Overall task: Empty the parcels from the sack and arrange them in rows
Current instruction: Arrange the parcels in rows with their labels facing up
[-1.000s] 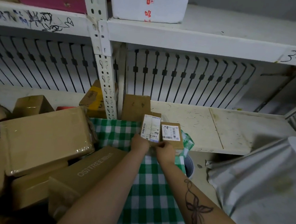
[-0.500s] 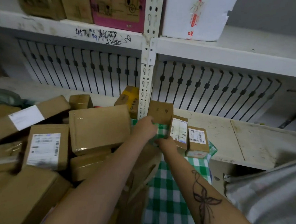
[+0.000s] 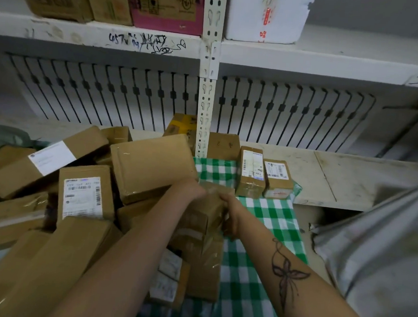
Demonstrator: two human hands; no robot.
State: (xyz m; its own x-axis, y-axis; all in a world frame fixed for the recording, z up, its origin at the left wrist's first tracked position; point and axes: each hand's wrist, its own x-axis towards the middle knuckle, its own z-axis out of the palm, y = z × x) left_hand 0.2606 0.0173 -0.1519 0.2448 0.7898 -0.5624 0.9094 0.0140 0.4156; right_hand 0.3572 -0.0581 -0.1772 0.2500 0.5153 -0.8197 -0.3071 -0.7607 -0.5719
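Supervisor: Parcels in the head view, where were they?

Operator: I saw a loose heap of parcels [image 3: 84, 194] piled on the left, spilling from the lower shelf [image 3: 350, 178] onto a green-checked cloth [image 3: 268, 217]. Right of the heap, a taller labelled parcel [image 3: 251, 171] and a shorter labelled parcel [image 3: 277, 179] stood side by side on the cloth's far edge, touching or nearly so. A plain box [image 3: 223, 147] stood just behind them, against the shelf's upright post [image 3: 208, 84].

Supervisor: And the hands?

Operator: Both were on one small brown parcel [image 3: 207, 207] at the heap's right edge, near the two labelled ones. My right hand [image 3: 232, 214] gripped its right side, fingers [image 3: 225, 224] curled round the edge. My left hand [image 3: 193, 189] lay at its top left corner; I couldn't tell how those fingers sat, since the wrist hid them.

Supervisor: Anything else?

Operator: A grey plastic bag [image 3: 381, 257] lay crumpled on the right, apart from the cloth.
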